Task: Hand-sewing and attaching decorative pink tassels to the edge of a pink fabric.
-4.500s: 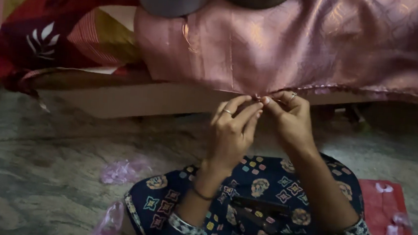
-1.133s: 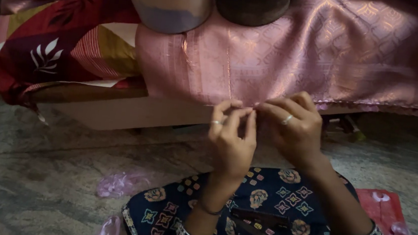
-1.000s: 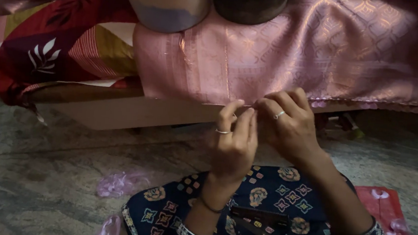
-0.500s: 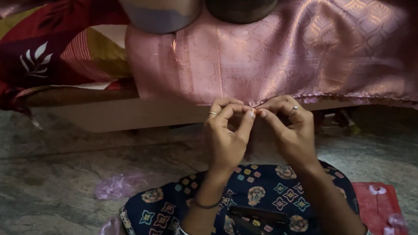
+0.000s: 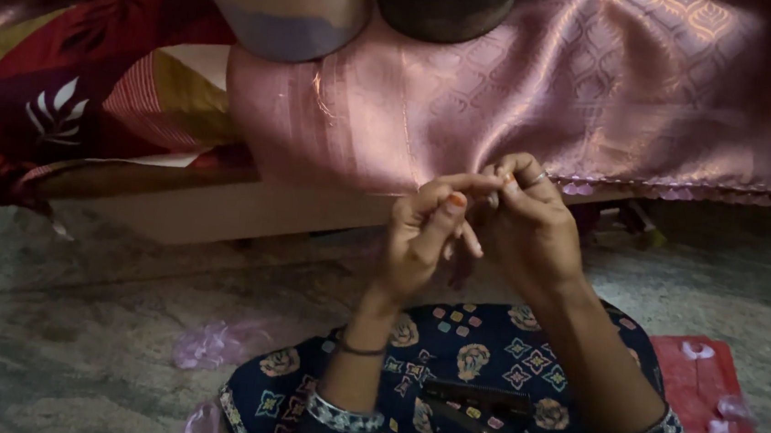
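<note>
At frame centre, the pink fabric's [image 5: 541, 100] lower edge is pinched between fingertips of left hand [image 5: 425, 233] and right hand [image 5: 531, 228].

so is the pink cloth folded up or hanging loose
Hanging loose: the pink cloth drapes over the ledge, its scalloped edge free, pinched by both hands.

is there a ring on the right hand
Yes, a thin ring sits on a finger of the right hand, at the pink cloth's edge.
</note>
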